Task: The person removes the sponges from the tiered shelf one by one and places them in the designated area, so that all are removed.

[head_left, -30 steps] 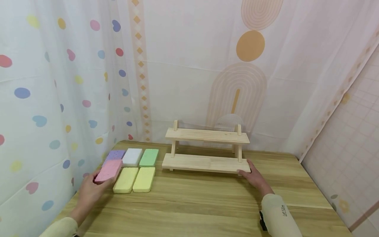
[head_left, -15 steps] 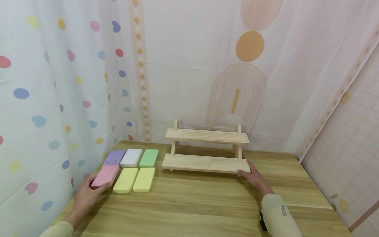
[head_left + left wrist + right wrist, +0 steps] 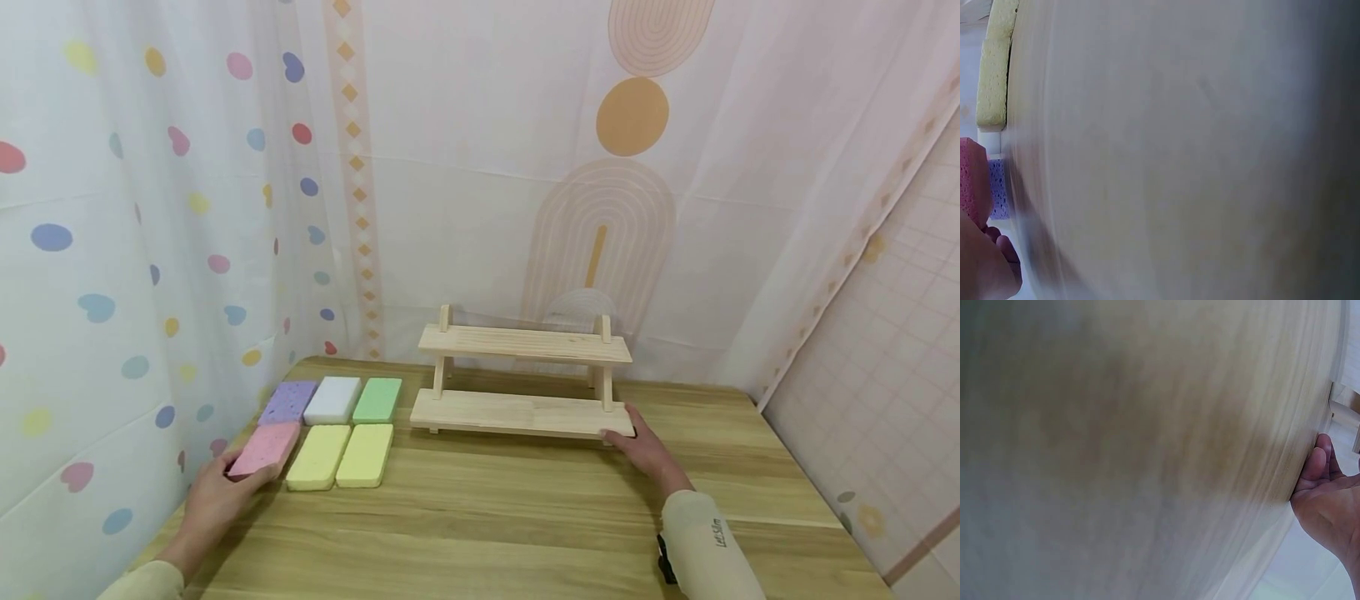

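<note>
My left hand (image 3: 217, 498) holds a pink sponge (image 3: 266, 447) by its near end, thumb on the right side and fingers on the left. In the left wrist view the pitted pink sponge (image 3: 972, 181) shows at the left edge, above the curled fingers. Just beyond it in the head view lies a purple sponge (image 3: 287, 402), and a yellow sponge (image 3: 318, 457) is close on its right. At the right end of a two-tier wooden shelf (image 3: 517, 412), my right hand (image 3: 648, 454) grips the lower board, thumb on the front edge; the far fingers are partly hidden.
A white sponge (image 3: 332, 400) and a green sponge (image 3: 377, 400) continue the back row, with a second yellow sponge (image 3: 364, 455) in front. Everything stands on a wood-grain table (image 3: 480, 533). Patterned curtains (image 3: 450, 167) hang behind and at the sides.
The pink sponge has come down and slightly left towards me in my left hand, uncovering more of the purple sponge. My right hand and the shelf have stayed in place.
</note>
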Action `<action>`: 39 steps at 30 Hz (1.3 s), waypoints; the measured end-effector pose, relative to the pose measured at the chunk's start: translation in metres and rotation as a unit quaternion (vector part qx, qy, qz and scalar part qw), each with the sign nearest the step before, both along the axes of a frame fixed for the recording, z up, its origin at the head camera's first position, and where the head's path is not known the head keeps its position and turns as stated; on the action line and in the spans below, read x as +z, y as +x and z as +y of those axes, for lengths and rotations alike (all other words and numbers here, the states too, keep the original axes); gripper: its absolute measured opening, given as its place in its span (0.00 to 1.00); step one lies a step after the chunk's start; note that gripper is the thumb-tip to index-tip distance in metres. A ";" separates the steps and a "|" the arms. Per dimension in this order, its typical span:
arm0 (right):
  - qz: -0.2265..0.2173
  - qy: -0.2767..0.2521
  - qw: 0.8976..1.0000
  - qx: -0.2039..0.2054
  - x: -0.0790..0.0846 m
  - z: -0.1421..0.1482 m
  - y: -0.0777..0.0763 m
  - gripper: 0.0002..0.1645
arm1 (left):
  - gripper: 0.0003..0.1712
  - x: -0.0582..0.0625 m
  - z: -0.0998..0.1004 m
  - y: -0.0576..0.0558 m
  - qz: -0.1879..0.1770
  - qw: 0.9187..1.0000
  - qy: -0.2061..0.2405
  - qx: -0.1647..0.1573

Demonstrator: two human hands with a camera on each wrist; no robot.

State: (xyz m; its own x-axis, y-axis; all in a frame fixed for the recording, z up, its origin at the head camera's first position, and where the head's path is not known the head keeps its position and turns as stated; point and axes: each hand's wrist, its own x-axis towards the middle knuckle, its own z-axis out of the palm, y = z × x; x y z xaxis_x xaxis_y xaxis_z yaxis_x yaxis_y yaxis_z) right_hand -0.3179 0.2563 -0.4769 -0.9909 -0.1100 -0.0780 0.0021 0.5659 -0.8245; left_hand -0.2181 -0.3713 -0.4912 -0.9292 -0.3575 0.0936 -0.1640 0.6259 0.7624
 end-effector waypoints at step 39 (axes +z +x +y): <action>0.005 -0.013 1.000 0.001 -0.003 -0.001 -0.001 0.57 | 0.52 0.006 -0.002 -0.001 -0.017 0.999 0.026 0.027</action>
